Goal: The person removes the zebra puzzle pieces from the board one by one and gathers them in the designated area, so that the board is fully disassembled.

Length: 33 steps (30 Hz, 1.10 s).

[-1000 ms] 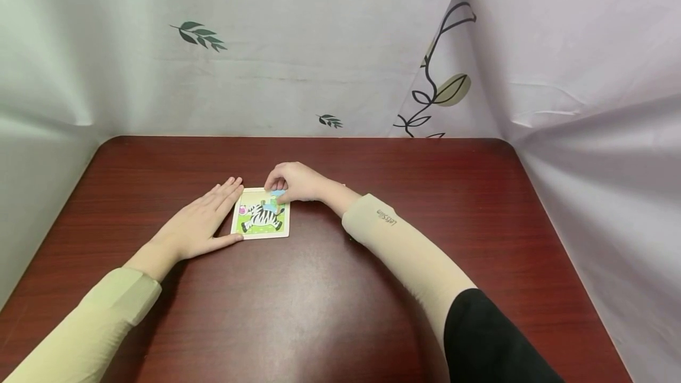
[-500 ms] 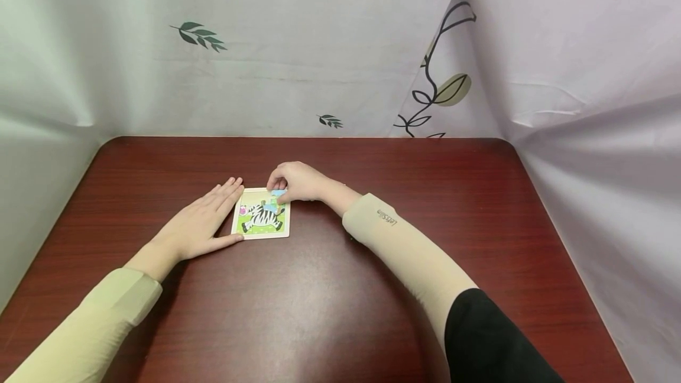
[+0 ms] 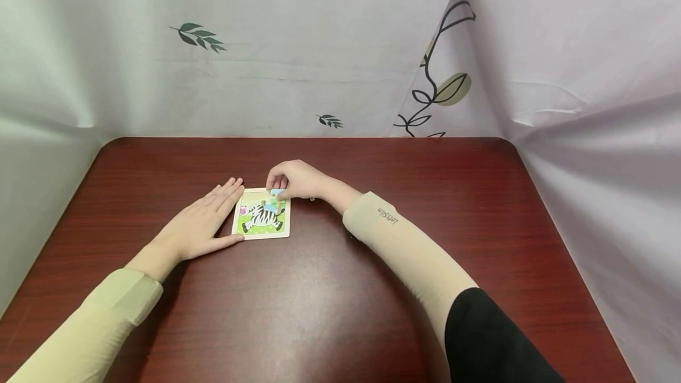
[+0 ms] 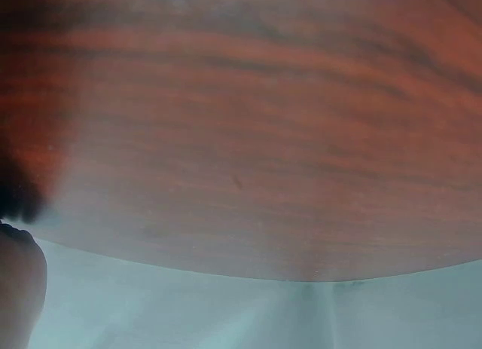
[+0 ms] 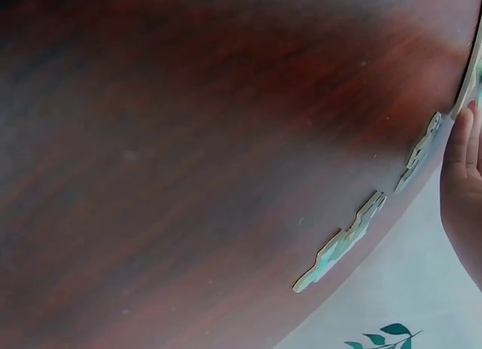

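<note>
1. Zebra puzzle [image 3: 260, 219] lay on worktop [image 3: 319, 312]; left hand [image 3: 199, 226], fingers straight, steadied its left edge.
2. Right hand's [image 3: 298, 180] fingers pinched blue piece [image 3: 276, 192] at far right corner.
3. Easing it down level seemed best.

1. You can pass between your sleeves [image 3: 420, 256] or along the right edge of the tabletop [image 3: 505, 229].
2. Your left hand [image 3: 197, 226] blocks the left side of the puzzle [image 3: 260, 223]; your right hand [image 3: 296, 179], its far-right corner.
3. Loose pieces [image 5: 340, 243] lie beside your right hand.
</note>
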### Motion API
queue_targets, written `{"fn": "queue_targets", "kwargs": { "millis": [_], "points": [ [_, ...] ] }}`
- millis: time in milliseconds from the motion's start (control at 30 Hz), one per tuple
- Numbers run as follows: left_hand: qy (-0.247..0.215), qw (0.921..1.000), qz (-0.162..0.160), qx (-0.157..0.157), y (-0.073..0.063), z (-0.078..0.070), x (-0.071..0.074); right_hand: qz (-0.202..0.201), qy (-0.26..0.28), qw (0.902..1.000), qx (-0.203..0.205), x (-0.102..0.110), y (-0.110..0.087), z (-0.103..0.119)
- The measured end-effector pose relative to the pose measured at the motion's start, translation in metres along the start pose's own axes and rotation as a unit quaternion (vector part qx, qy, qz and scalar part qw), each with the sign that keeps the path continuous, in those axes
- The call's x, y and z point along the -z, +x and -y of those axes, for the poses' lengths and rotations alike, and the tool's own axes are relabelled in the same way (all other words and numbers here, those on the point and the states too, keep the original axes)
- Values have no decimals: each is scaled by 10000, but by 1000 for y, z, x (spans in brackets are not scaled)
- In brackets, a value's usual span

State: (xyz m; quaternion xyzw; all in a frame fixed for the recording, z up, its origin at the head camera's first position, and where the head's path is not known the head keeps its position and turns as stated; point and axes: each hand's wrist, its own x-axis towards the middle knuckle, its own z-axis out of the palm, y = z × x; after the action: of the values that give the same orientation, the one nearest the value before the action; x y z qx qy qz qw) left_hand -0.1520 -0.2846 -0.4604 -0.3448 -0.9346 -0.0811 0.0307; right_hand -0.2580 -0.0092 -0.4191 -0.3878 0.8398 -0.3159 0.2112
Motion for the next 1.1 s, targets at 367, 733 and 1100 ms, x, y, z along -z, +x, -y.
{"fn": "queue_targets", "kwargs": {
  "millis": [367, 733, 1100],
  "points": [
    [-8, 10000, 1, -5, 2, -2, 1, 53, 1010, 9948, -64, 10, -1, -4],
    [0, 10000, 18, 9, 1, 1, -2, 45, 1438, 9892, -287, 26, -13, -5],
    [90, 10000, 3, -34, 1, 2, -1, -41, 1394, 9895, -372, 51, -37, -24]
  ]
}}
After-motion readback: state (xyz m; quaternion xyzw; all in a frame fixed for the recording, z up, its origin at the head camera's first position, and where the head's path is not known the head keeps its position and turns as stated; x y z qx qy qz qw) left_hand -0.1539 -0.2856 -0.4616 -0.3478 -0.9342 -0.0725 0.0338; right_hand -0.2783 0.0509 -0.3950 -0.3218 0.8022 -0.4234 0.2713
